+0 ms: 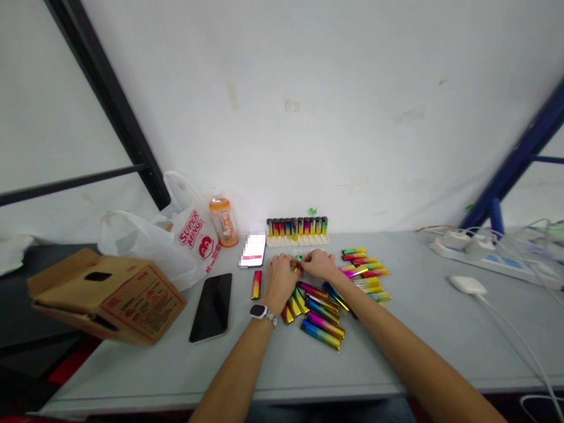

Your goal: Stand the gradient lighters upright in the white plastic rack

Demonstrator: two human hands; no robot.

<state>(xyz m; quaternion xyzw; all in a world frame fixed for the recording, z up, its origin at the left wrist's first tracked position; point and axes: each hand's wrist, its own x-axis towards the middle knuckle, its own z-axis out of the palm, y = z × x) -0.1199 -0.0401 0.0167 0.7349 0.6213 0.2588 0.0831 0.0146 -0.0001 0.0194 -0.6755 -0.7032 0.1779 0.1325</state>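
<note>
Just before the white rectangular rack [299, 241], fingertips of our left hand [281, 272] and right hand [321, 264] pinch one shiny green-and-yellow lighter [298, 259], which a slipping hold could drop among multicoloured metallic lighters [326, 325] lying loose.

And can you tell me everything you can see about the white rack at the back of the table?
The rack is a low, off-white strip, plastic by its look, lying lengthwise on the table near the wall. Shiny, multicoloured lighters with mostly dark tops stand upright in it side by side, one set forward of the others. Its front edge looks bumpy or notched, too small to make out. Neither the left hand nor the right hand touches it.
</note>
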